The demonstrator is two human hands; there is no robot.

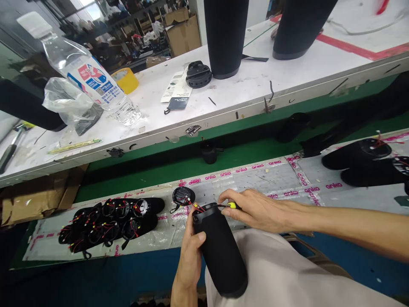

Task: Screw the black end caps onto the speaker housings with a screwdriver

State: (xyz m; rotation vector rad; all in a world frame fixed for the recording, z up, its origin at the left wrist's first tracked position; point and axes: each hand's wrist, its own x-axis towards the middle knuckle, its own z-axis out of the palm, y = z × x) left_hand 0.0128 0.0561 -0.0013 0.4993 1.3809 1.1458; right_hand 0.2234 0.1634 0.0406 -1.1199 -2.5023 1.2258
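My left hand (pixel 188 258) is wrapped round a black cloth-covered cylindrical speaker (pixel 223 256), tilted with its open end up and away from me. In my right hand (pixel 257 209) is a screwdriver (pixel 232 205) with a yellow and black handle; its thin shaft points at the rim of the speaker's open end. Whether the tip touches is too small to tell. Red wires (pixel 198 208) run from that end towards a round black end cap (pixel 183 196) lying just beyond on the lower board.
Several black speakers with loose wires (pixel 108 221) lie at the left of the lower board (pixel 172 234); more speakers (pixel 358 155) lie at right. The white bench (pixel 153 123) above carries a water bottle (pixel 89 72), yellow tape (pixel 125 80), a black part (pixel 198 74) and upright black cylinders (pixel 225 38).
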